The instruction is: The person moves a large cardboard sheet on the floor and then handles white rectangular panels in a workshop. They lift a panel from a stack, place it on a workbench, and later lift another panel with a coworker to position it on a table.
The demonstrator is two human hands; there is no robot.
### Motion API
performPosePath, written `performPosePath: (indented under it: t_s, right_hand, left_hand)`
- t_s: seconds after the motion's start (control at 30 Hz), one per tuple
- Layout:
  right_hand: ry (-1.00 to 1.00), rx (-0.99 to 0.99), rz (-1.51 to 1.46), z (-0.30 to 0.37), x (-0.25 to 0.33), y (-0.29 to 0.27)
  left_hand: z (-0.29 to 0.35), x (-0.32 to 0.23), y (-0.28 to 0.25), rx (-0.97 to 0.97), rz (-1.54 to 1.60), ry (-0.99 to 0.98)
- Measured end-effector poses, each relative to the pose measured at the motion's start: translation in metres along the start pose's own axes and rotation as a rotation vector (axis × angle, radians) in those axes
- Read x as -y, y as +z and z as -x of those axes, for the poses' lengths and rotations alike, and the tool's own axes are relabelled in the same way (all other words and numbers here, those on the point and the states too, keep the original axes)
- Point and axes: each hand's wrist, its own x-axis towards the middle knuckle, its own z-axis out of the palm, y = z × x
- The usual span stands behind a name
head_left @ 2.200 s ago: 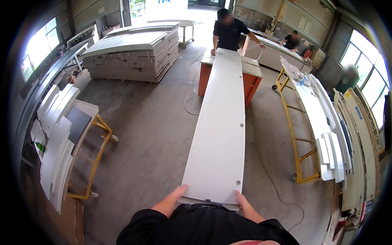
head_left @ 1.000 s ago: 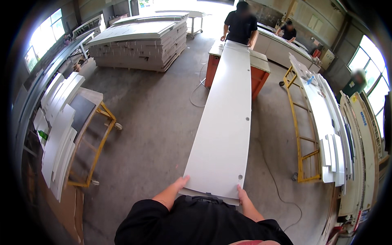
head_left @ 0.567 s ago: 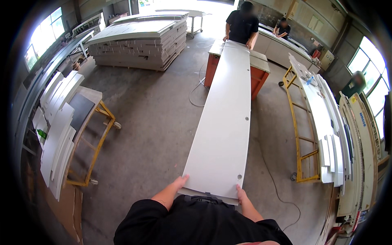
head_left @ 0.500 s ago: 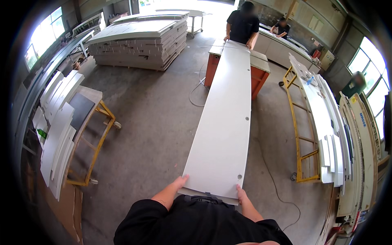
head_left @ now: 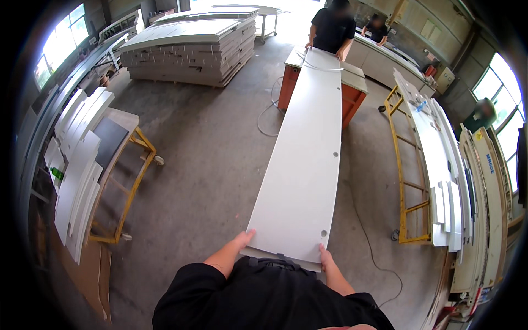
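A long white panel (head_left: pixel 300 159) stretches away from my waist, with several round holes along its right edge. My left hand (head_left: pixel 243 238) is closed on its near left edge, thumb on top. On the near right edge, below a hole, my right hand (head_left: pixel 325 256) grips it the same way. Part of another panel edge shows under its near end. The far end lies over an orange-sided workbench (head_left: pixel 352 104), where a co-worker (head_left: pixel 332 30) in black has both hands at the panel. Thin pale strips (head_left: pixel 319 67) cross the panel near that end.
At left stands a yellow-framed trolley (head_left: pixel 132 192) loaded with white boards. Another yellow trolley (head_left: pixel 403 181) with boards is at right. A large panel stack (head_left: pixel 181 66) sits far left. A cable (head_left: pixel 369 247) lies on the floor at right. Two more people are farther off.
The pale strips now lie loosely across the panel's far end. The co-worker's hands have shifted there. My hands keep their grip, and the view has moved slightly.
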Motion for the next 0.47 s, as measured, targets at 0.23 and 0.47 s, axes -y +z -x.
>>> performPosePath:
  t_s: [0.23,0.47]
  right_hand:
    - [-0.030,0.059,-0.049,0.006,0.003,0.001]
    - [-0.024,0.082,-0.071,-0.010,-0.008,-0.006]
  left_hand:
    - [0.003,-0.004,-0.002,0.029,-0.041,-0.004]
    - [0.032,-0.030,-0.003,-0.007,-0.048,-0.007]
